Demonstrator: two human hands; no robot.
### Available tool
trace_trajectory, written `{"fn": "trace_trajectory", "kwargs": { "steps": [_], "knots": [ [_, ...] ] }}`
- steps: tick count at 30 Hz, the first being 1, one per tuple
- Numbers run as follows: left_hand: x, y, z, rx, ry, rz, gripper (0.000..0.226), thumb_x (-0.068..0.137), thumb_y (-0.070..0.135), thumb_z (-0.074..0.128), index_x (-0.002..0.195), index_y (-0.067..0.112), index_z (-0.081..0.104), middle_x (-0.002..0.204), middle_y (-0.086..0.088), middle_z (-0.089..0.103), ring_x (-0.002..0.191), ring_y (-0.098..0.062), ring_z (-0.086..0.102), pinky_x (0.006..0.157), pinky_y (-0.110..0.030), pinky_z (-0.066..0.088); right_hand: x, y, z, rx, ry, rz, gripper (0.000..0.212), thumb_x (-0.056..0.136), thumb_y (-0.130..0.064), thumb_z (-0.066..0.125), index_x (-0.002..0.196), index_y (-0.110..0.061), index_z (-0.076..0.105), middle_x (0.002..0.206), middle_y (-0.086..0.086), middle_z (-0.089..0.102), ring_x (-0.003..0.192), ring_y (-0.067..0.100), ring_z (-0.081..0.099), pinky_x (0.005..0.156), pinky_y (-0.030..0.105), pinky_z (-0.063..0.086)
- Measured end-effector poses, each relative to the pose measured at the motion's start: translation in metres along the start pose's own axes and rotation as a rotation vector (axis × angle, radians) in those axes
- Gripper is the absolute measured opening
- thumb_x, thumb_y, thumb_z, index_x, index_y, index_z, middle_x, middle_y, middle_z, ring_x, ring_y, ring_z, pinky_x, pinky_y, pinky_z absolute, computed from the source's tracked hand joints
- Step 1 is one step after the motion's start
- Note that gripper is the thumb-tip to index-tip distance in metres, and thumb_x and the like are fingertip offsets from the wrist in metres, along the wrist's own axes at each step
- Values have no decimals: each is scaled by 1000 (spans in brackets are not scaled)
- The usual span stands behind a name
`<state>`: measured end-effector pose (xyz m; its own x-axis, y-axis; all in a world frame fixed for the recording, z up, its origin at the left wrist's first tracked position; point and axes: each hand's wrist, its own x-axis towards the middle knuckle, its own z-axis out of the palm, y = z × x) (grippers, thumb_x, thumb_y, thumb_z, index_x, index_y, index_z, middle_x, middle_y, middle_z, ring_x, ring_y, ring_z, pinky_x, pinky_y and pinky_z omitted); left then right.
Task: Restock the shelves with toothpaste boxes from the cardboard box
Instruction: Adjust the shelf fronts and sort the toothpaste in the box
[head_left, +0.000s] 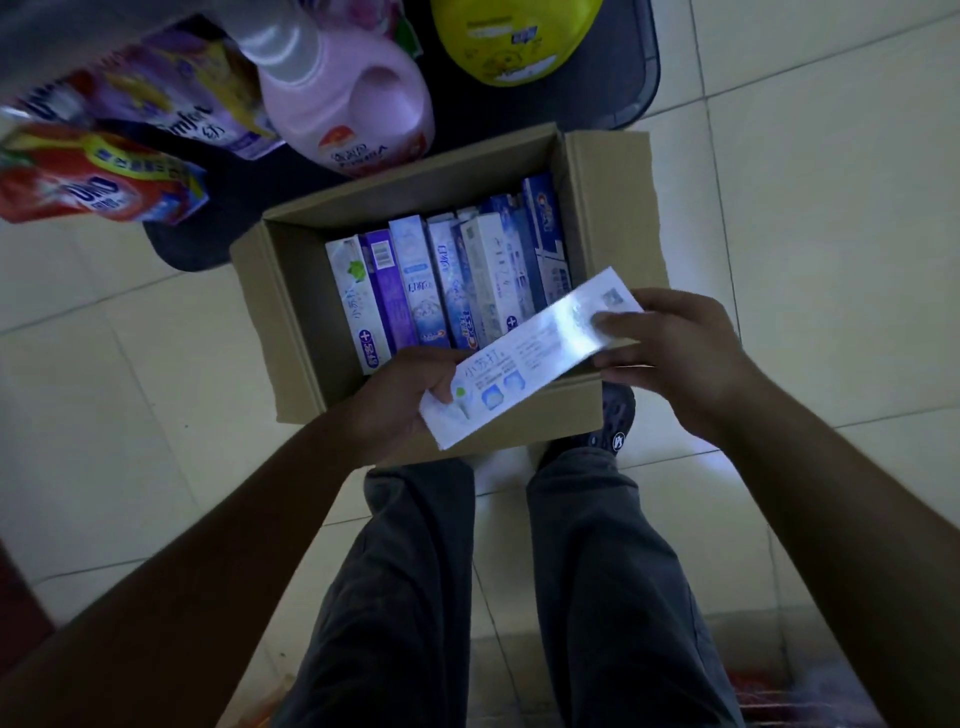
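Note:
An open cardboard box (291, 306) stands on the tiled floor at my feet. Inside it, several toothpaste boxes (415, 286) in white, purple and blue stand packed side by side. I hold one long white toothpaste box (524, 358) above the carton's near edge, tilted, with its right end higher. My left hand (400, 400) grips its lower left end. My right hand (670, 353) holds its upper right end with fingers on top.
A pink detergent bottle (353, 104), purple and red refill pouches (98, 176) and a yellow round container (514, 39) sit on a dark base beyond the carton. My legs and a dark shoe (615, 415) are just behind the carton.

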<state>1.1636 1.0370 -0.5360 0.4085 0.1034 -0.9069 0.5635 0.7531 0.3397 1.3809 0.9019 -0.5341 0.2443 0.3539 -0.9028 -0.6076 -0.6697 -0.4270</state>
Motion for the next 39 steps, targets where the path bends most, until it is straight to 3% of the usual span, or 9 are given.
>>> {"fn": "trace_trajectory", "kwargs": {
  "steps": [4, 8, 11, 13, 19, 23, 26, 35, 39],
  "knots": [
    [35, -6, -4, -9, 201, -41, 26, 94, 21, 54, 109, 11, 74, 107, -9, 78, 110, -38, 68, 94, -47, 55, -8, 18, -26, 71, 123, -34, 30, 80, -7, 82, 108, 1, 71, 94, 17, 78, 85, 34, 76, 74, 34, 62],
    [105, -19, 0, 197, 592, 30, 19, 80, 28, 70, 87, 10, 67, 88, -12, 62, 88, -31, 67, 85, -52, 58, -20, 33, -51, 149, 259, -113, 21, 77, -6, 84, 96, -9, 74, 89, 17, 78, 78, 31, 75, 76, 36, 63],
    [157, -30, 8, 184, 535, -26, 79, 84, 25, 82, 150, 6, 42, 135, -17, 57, 111, -30, 64, 94, -49, 56, -26, 45, -63, 210, 284, -151, 16, 76, -4, 83, 82, -17, 77, 92, 18, 78, 79, 33, 76, 74, 33, 62],
    [185, -36, 12, 163, 530, -63, 108, 83, 31, 85, 160, 4, 14, 152, -21, 46, 126, -35, 59, 98, -50, 55, -27, 52, -69, 242, 292, -158, 19, 74, -6, 84, 84, -19, 76, 94, 19, 77, 82, 35, 76, 75, 33, 61],
    [203, -50, 5, 524, 609, 38, 68, 86, 37, 79, 137, 2, 49, 126, -10, 64, 101, -20, 64, 75, -25, 50, -31, 61, -74, 240, 316, -181, 32, 65, -13, 88, 86, -26, 68, 94, 19, 77, 80, 33, 76, 78, 35, 62],
    [142, -27, 1, 295, 650, 42, 23, 80, 34, 72, 92, 16, 66, 82, 1, 66, 62, -14, 58, 46, -18, 42, -49, 46, -63, 252, 289, -226, 35, 66, -11, 85, 94, -20, 67, 96, 20, 76, 84, 33, 75, 77, 34, 62],
    [59, -1, -1, 9, 493, -85, 21, 61, 30, 60, 75, 15, 58, 58, -1, 54, 56, -25, 50, 58, -25, 41, -76, 21, -45, 223, 259, -301, 41, 69, -4, 82, 107, -11, 69, 98, 18, 77, 89, 32, 75, 76, 32, 62],
    [-187, 113, 2, -278, 116, 33, 60, 81, 54, 79, 128, 17, 72, 102, -12, 72, 80, -23, 71, 76, -37, 55, -221, -102, 4, -32, -37, -823, 37, 69, 14, 77, 101, -4, 72, 105, 4, 74, 97, 21, 70, 79, 29, 57],
    [-276, 157, 11, -314, 100, 130, 61, 86, 43, 77, 133, 7, 65, 117, -22, 71, 100, -34, 70, 94, -47, 56, -308, -157, 20, -69, -149, -1010, 19, 68, -5, 76, 86, -9, 77, 110, -1, 71, 106, 17, 69, 83, 29, 58]
  ]
}}
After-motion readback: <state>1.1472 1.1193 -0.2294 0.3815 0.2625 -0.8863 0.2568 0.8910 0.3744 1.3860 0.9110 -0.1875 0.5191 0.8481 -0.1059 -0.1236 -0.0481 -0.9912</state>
